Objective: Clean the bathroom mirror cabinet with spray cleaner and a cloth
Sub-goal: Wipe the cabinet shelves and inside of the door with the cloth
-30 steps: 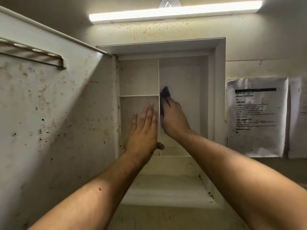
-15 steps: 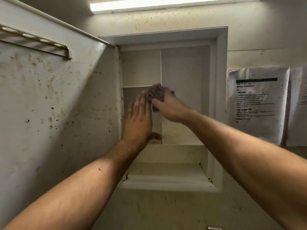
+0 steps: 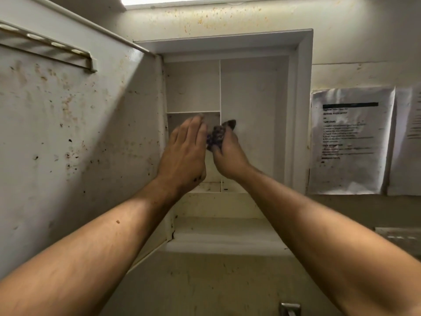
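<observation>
The white recessed cabinet stands open, with a vertical divider and a small shelf on its left side. Its door is swung out to the left, its inside stained with rust spots. My right hand grips a dark bunched cloth in front of the divider, at mid height. My left hand is raised beside it with straight fingers, its fingertips next to the cloth, in front of the lower left compartment. No spray bottle is in view.
Printed paper sheets hang on the wall right of the cabinet. A metal rack runs along the top of the door's inside. A light strip glows above. A metal fitting shows at the bottom edge.
My right hand brought the cloth from the right compartment's side over to the divider, then turned it towards my left hand. The view has tilted downwards.
</observation>
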